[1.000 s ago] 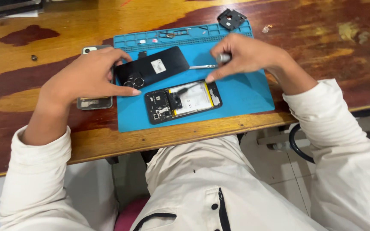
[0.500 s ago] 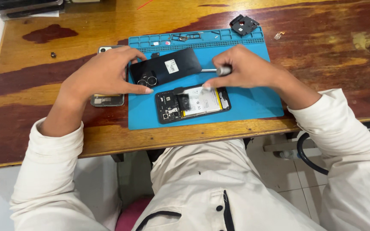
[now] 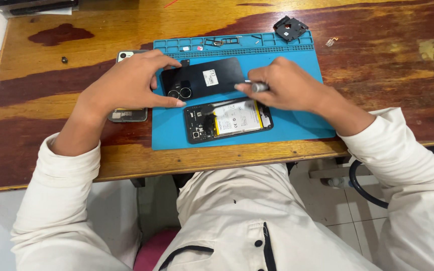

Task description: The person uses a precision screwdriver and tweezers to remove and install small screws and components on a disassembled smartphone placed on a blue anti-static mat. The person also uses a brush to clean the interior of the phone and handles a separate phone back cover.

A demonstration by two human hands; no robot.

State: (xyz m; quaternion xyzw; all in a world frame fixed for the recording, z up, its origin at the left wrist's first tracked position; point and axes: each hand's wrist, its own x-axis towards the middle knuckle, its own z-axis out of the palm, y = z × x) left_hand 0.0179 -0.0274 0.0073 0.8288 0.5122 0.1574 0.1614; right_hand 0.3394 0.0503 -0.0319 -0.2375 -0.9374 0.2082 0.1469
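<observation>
Back cover held over an opened phone on the blue mat.

On the bench (image 3: 76, 165) lies the mat (image 3: 297, 125); the opened phone (image 3: 228, 121), battery showing, runs 9 to 3 o'clock. At its 11 o'clock sits the glossy black cover (image 3: 202, 79), parallel, between both hands. The left hand (image 3: 126, 88) pinches the cover's lens end; the right hand (image 3: 290, 90) is closed on a slim metal tool (image 3: 257, 87).
</observation>
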